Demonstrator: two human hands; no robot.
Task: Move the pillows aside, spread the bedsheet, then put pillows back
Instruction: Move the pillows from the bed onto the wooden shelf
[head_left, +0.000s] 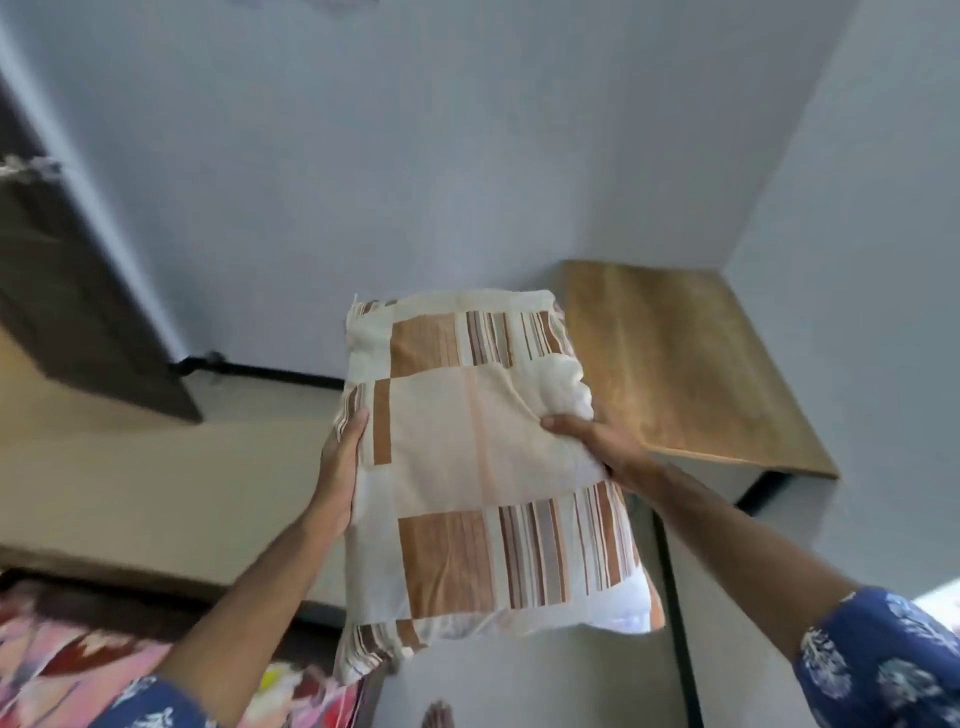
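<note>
Gripping the striped pillow (483, 457) midair, left hand (340, 467) clasping one edge, right hand (602, 441) the other, both arms outstretched.

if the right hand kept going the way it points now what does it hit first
The right hand points up-left into the pillow it holds; carrying that along, the wall seems next, though depth is unclear.
</note>
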